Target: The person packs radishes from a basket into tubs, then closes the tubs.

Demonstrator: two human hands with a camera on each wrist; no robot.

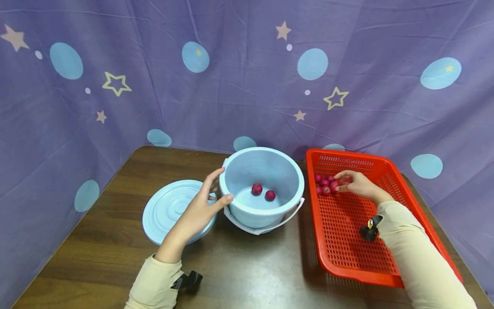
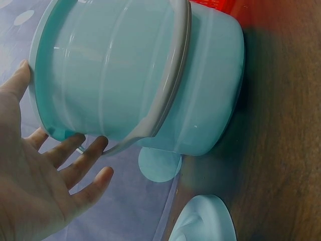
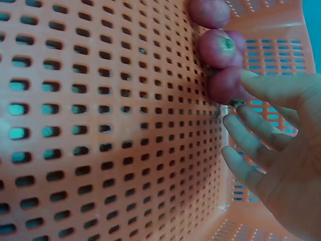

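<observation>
My right hand reaches into the red basket at its far left corner. Thumb and a fingertip pinch a red onion at the edge of a small cluster; the lower fingers spread free of it. Several more red onions lie against the basket's left wall. My left hand rests at the left side of a light blue bucket, thumb and fingertips touching its rim area, fingers loosely extended. Inside the bucket lie two red onions. Its white handle hangs down at the front.
A light blue lid lies on the brown wooden table left of the bucket, partly covered by my left hand. Behind the table hangs a purple curtain with stars and dots. The basket's raised walls surround my right hand.
</observation>
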